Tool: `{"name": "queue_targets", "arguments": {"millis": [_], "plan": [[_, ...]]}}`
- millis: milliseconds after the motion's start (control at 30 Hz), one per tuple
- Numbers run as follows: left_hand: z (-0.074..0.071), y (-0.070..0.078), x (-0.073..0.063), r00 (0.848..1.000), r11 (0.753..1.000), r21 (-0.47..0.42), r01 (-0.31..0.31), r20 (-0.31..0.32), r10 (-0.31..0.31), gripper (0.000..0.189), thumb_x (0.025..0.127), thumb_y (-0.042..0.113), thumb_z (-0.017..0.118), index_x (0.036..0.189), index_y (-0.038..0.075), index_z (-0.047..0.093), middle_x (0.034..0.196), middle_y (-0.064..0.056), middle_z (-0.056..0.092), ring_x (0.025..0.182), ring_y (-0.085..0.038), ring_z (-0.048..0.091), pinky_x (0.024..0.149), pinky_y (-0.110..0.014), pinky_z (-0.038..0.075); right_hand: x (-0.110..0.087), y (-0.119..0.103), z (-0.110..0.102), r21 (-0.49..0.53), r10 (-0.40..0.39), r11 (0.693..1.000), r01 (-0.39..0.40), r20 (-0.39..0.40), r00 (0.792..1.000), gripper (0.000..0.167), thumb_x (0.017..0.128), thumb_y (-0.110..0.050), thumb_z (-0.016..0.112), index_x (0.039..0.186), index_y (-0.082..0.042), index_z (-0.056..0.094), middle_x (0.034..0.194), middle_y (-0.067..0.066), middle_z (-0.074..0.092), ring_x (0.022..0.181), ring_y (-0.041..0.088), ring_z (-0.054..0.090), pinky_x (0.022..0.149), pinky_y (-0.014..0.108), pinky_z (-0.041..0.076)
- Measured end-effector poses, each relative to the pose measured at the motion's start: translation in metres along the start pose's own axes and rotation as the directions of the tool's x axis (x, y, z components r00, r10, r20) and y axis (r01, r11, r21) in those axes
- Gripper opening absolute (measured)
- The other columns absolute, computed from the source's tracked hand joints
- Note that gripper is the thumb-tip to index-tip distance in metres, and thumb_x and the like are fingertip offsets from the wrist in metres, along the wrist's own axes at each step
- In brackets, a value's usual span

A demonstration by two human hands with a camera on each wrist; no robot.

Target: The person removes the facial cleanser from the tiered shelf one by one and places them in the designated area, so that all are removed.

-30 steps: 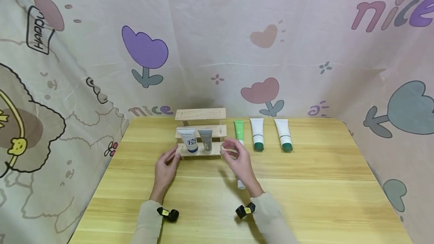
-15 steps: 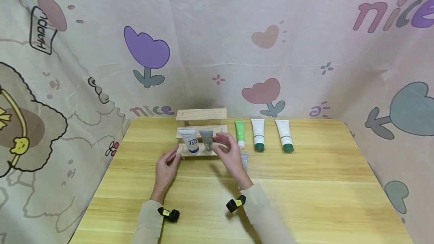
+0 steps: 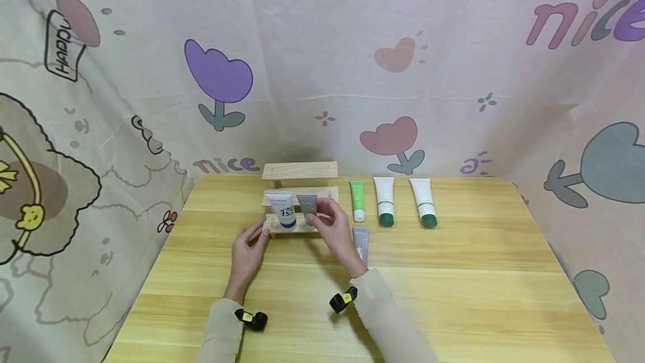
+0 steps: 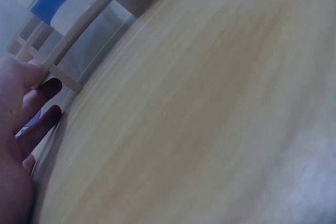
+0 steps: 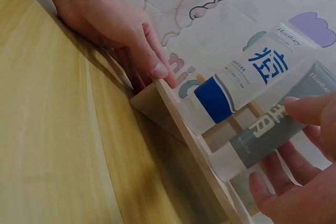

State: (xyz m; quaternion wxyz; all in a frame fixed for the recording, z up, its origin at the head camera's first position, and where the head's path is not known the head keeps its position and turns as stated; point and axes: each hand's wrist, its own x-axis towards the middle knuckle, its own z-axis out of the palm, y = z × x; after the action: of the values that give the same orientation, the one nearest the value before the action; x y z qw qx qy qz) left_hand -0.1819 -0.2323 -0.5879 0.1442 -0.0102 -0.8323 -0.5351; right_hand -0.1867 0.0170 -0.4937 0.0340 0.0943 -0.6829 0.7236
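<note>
A three-step wooden display rack stands toward the back left of the table. On its lowest step a white tube with a blue band stands cap down. Beside that tube, also cap down, is a grey tube. My right hand holds the grey tube, thumb across its front and fingers behind. My left hand grips the left end of the lowest step between thumb and fingers. In the left wrist view, the thumb lies on the step's end and the fingers show below it.
Right of the rack lie a green tube and two white tubes with green caps, one nearer and one farther right. A second grey tube lies beside my right wrist. A printed cloth hangs behind the table.
My right hand has moved left from the rack's right end to the standing grey tube and taken hold of it. My left hand has kept its place on the rack.
</note>
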Motion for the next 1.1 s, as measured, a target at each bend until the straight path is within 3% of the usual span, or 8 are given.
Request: {"name": "queue_targets", "arguments": {"millis": [167,433,667,1100], "plan": [[0.0,0.001,0.0,1.0,1.0,0.0,0.014,0.007,-0.014,0.039,0.102,0.022,0.068,0.139,0.011,0.064,0.127,-0.01,0.071,0.132,-0.028,0.058,0.127,-0.047,0.016,-0.002,-0.006,0.001,-0.019,0.005,1.0,-0.005,0.007,1.0,0.038,0.092,0.007,0.07,0.128,0.007,0.058,0.127,0.028,0.063,0.119,0.044,0.062,0.104,0.048,0.053],[0.0,0.0,0.0,1.0,1.0,0.001,0.014,0.009,-0.014,0.039,0.102,0.024,0.067,0.139,0.012,0.064,0.127,-0.01,0.07,0.134,-0.029,0.056,0.127,-0.048,0.016,-0.004,-0.005,0.003,-0.059,0.024,0.998,-0.023,0.019,1.0,0.041,0.09,0.011,0.07,0.128,0.007,0.056,0.127,0.032,0.061,0.121,0.048,0.06,0.106,0.051,0.05],[0.001,0.0,-0.001,1.0,1.0,-0.009,0.013,0.014,-0.013,0.039,0.102,0.023,0.068,0.139,0.01,0.064,0.127,-0.01,0.07,0.134,-0.028,0.056,0.126,-0.048,0.016,0.003,0.033,0.001,-0.079,0.025,0.997,-0.027,-0.03,0.999,0.046,0.092,-0.002,0.075,0.134,-0.006,0.057,0.13,0.022,0.064,0.119,0.038,0.064,0.103,0.041,0.053],[0.0,-0.001,0.0,1.0,1.0,0.004,-0.002,0.005,0.002,0.04,0.102,0.025,0.068,0.139,0.011,0.064,0.127,-0.011,0.07,0.133,-0.03,0.057,0.126,-0.049,0.016,-0.006,0.013,-0.011,-0.044,-0.005,0.999,0.002,-0.064,0.998,0.044,0.097,-0.011,0.072,0.138,-0.01,0.058,0.124,0.016,0.067,0.111,0.032,0.068,0.099,0.04,0.056]]}}
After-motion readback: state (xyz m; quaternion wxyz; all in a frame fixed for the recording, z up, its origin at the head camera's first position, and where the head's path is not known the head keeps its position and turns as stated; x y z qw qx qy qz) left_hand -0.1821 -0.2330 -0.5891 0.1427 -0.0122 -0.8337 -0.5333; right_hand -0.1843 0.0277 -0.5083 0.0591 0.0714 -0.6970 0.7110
